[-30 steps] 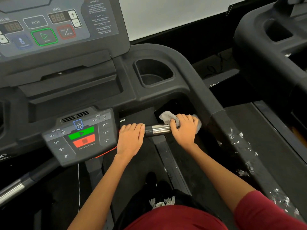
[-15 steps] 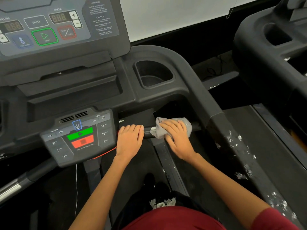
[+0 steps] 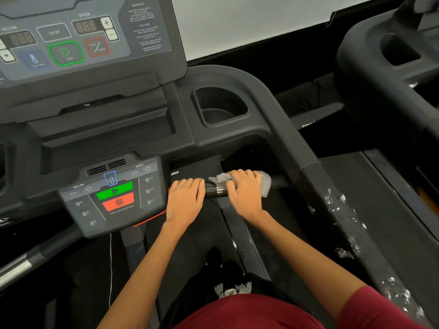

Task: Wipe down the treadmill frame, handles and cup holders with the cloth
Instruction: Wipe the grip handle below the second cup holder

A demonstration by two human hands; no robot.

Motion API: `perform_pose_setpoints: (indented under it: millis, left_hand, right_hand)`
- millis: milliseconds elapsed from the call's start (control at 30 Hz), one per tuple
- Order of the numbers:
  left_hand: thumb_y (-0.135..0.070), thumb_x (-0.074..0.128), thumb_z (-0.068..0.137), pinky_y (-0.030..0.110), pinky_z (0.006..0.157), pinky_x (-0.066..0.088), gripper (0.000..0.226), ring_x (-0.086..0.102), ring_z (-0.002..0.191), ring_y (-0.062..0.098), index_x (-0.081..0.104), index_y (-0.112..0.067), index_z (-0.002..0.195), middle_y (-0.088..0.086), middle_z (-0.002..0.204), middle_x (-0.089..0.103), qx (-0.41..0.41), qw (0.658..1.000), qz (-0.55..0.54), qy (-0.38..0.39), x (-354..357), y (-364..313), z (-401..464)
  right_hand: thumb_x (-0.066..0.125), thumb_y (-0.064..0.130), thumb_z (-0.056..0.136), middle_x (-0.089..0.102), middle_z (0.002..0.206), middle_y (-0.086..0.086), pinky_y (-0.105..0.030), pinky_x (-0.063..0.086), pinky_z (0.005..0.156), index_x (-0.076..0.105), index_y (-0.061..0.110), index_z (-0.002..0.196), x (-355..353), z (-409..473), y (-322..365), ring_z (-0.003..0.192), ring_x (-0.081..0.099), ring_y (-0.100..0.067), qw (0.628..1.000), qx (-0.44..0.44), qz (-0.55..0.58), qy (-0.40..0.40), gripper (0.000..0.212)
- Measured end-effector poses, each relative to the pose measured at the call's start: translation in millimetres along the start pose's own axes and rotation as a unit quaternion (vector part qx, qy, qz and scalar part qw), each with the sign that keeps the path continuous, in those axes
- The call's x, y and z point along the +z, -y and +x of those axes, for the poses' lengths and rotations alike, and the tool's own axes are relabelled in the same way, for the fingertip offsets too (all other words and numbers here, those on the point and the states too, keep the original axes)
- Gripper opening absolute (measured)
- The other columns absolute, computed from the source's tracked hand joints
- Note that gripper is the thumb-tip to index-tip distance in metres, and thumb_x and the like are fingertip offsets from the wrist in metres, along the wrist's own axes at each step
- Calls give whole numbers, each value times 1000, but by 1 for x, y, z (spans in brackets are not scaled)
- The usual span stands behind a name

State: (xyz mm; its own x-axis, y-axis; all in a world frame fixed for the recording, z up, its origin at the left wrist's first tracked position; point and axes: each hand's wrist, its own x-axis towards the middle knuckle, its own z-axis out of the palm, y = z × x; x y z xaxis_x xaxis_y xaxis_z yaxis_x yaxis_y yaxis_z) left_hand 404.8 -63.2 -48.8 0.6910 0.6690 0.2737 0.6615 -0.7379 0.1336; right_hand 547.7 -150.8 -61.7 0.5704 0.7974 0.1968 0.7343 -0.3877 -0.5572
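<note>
- The right hand (image 3: 245, 191) grips the grey cloth (image 3: 266, 184) wrapped over the short crossbar handle (image 3: 217, 189), just right of the small control pad (image 3: 111, 194).
- A second ago that hand sat further right along the bar, with the shiny metal sleeve showing bare between the hands. It has since slid left toward the pad, and only a short dark stretch of bar shows between the two hands now.
- The left hand (image 3: 186, 200) has not shifted. It lies palm-down on the bar right beside the pad, fingers curled over the top, seemingly steadying more than squeezing; how far they wrap underneath I cannot tell.
- My reading: this is a back-and-forth rub along the handle, and the stroke has about reached its left limit, since the cloth hand is nearly touching the other one.
- The cup holder (image 3: 222, 106), up and to the right of the pad, shows no cloth near it, and the side rail (image 3: 332, 205), far right of the pad, carries white scuffs. Both look like work still to come.
</note>
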Motion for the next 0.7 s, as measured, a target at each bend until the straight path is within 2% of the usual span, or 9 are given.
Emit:
perform_pose_setpoints:
  millis: [100,167,267,333,433,533,633,700]
  left_hand:
    - [-24,34,96,37,67,46,36,61,65,21,67,-11,89,2,72,66,-4,1000,-14,9,0,0,0]
    - [-24,34,96,37,68,48,37,63,67,22,68,-9,94,3,75,68,-7,999,-27,17,-1,1,0]
    - [-24,34,96,38,70,51,38,64,68,23,68,-7,98,5,76,69,-8,998,-49,30,-4,1,0]
    - [-25,32,97,38,73,51,40,65,71,24,67,-6,103,6,79,70,-19,997,-68,42,-6,-1,1]
    - [-27,29,98,40,80,51,44,67,81,25,64,-5,113,9,89,72,-39,993,-107,39,-9,-2,2]
    - [-26,32,100,35,87,45,40,63,92,23,58,-6,123,11,99,69,-82,978,-189,25,-13,-2,2]
    - [-20,38,101,27,98,38,33,52,113,17,54,-10,129,6,119,61,-138,947,-291,10,-19,-3,9]
    - [-17,39,101,29,103,36,32,47,120,15,54,-11,128,4,125,56,-134,940,-312,-15,-21,-1,11]
  right_hand:
    - [33,25,87,64,95,1,-35,31,92,65,15,105,5,-9,9,89,54,-19,999,-42,16,15,38]
    - [35,21,88,63,114,2,-36,30,102,61,16,120,2,-18,3,107,53,-16,994,-87,53,42,42]
    - [39,13,85,48,144,1,-36,12,119,51,16,138,-12,-25,-25,137,36,-15,975,-179,85,104,54]
    - [40,10,84,40,151,2,-37,6,121,47,17,141,-21,-24,-44,143,29,-16,965,-216,74,129,58]
    - [41,9,85,45,147,3,-34,10,120,51,17,137,-24,-19,-53,139,35,-14,970,-200,86,110,54]
    - [40,9,83,61,126,2,-33,22,114,58,14,126,-16,-17,-30,118,51,-11,983,-129,121,42,47]
    - [38,12,79,63,113,0,-37,30,105,58,10,119,-3,-15,2,102,44,-1,988,-37,151,-1,45]
    - [43,12,79,58,119,-5,-36,32,105,54,6,119,5,-18,20,106,36,0,982,2,187,17,41]
